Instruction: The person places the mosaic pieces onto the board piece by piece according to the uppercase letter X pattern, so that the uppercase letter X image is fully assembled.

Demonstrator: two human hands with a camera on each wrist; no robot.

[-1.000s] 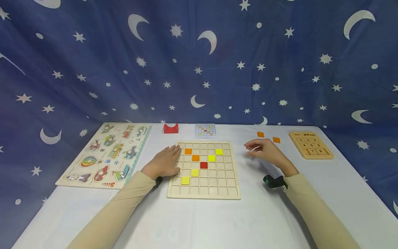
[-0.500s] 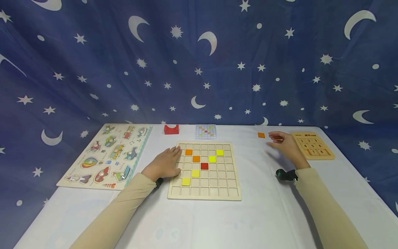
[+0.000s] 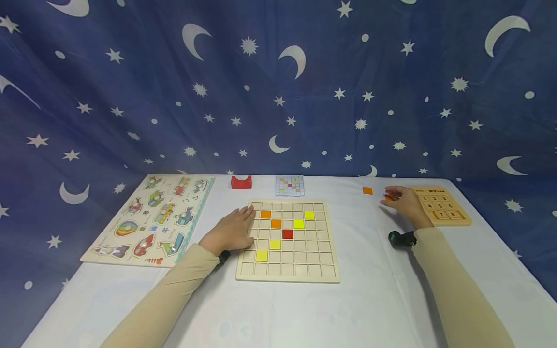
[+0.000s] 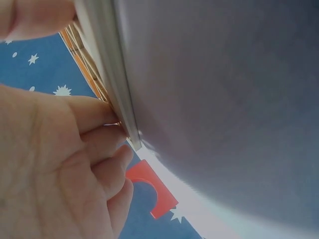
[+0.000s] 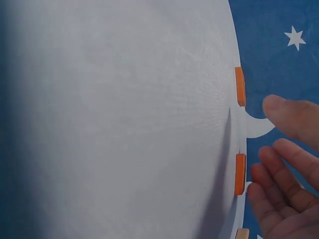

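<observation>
A wooden grid board (image 3: 300, 273) lies mid-table, holding several yellow and orange tiles and one red tile (image 3: 287, 234). Along its left edge rests my left hand (image 3: 230, 231), fingers extended onto the rim; the left wrist view shows the fingertips touching the board's edge (image 4: 119, 84). Over to the right, my right hand (image 3: 404, 205) hovers at an orange tile (image 3: 390, 197), partly hidden by the fingers. From the right wrist, that tile (image 5: 240, 174) lies on the cloth, with thumb and fingers spread apart close to it. A second orange tile (image 3: 367, 191) lies to its left.
A pattern card (image 3: 289, 185) and a red notched block (image 3: 241, 182) stand behind the board. At left lies a picture puzzle (image 3: 148, 222) of vehicles. A wooden number puzzle (image 3: 441, 205) sits right beside my right hand. A starry blue curtain (image 3: 278, 96) backs the table.
My right hand has moved rightward from beside the grid board, past the left orange tile, to the right one. My left hand has stayed on the board's edge.
</observation>
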